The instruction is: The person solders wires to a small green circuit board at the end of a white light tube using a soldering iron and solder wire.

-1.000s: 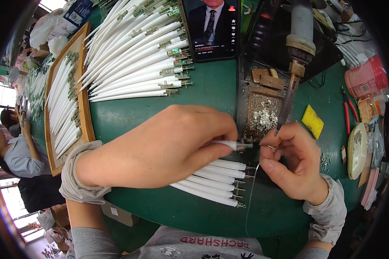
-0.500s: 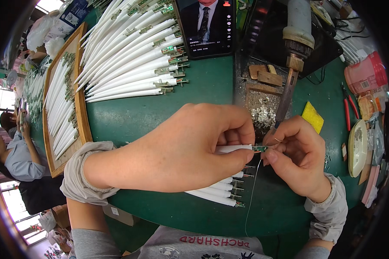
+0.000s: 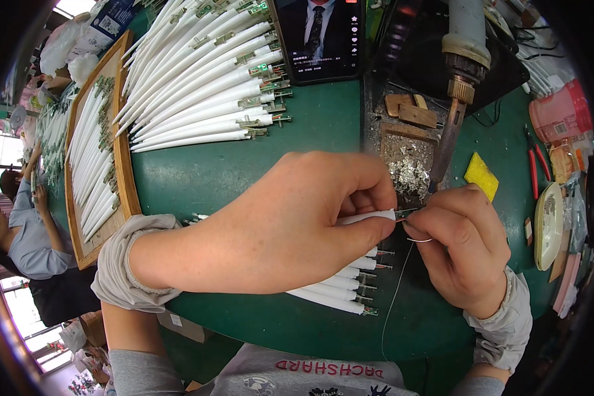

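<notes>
My left hand is closed around a white tapered tube, its open end pointing right. A small circuit board with a thin lead sticks out of that end, partly hidden by fingertips. My right hand pinches at this end, its fingers pressed together on a thin silvery wire that looks like solder. The wire trails down over the table edge toward my lap. Just above my right fingers is the tip of a soldering iron, angled down. Beneath my left hand lie several more white tubes with boards at their ends.
A fan of white tubes lies at the far left beside a wooden-framed tray. A phone stands behind. Solder scraps fill a holder. Rightward are a yellow sponge, red-handled pliers and a dish. A co-worker sits left.
My right hand has shifted slightly right and turned, its fingers closing more tightly. The tube in my left hand has moved a little to the right and up.
</notes>
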